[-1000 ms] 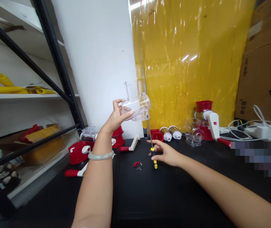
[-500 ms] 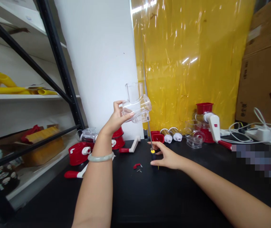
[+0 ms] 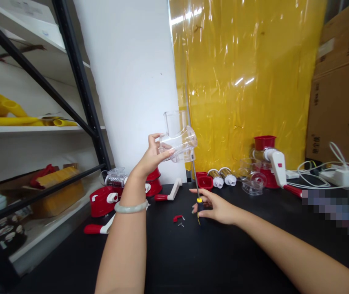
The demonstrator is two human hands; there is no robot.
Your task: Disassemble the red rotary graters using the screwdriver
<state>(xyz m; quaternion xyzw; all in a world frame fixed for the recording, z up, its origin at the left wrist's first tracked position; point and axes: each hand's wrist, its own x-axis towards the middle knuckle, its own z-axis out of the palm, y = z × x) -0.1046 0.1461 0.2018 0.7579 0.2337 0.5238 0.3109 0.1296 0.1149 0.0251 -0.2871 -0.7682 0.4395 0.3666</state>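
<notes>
My left hand [image 3: 155, 157] grips a clear plastic grater housing [image 3: 178, 141] and holds it up above the table, its chute pointing upward. Below it, my right hand [image 3: 217, 207] has its fingers around the dark handle of a screwdriver [image 3: 196, 185] with a yellow collar. The shaft points up, and its tip meets the underside of the housing at the right end; the exact contact is too small to make out. On the black table beneath lie a small red plastic piece [image 3: 177, 218] and several tiny screws [image 3: 181, 224].
Red grater bases and a white crank with red handle [image 3: 170, 192] stand behind my left arm. Grater drums [image 3: 221, 177] and a red tray [image 3: 204, 181] lie at the back. An assembled red-and-white grater [image 3: 267, 161], cables and a power strip are at right. Shelving [image 3: 82, 81] borders the left.
My right hand's fingers have shifted and curled further around the screwdriver handle. The housing stays in my left hand, and the whole view has moved slightly.
</notes>
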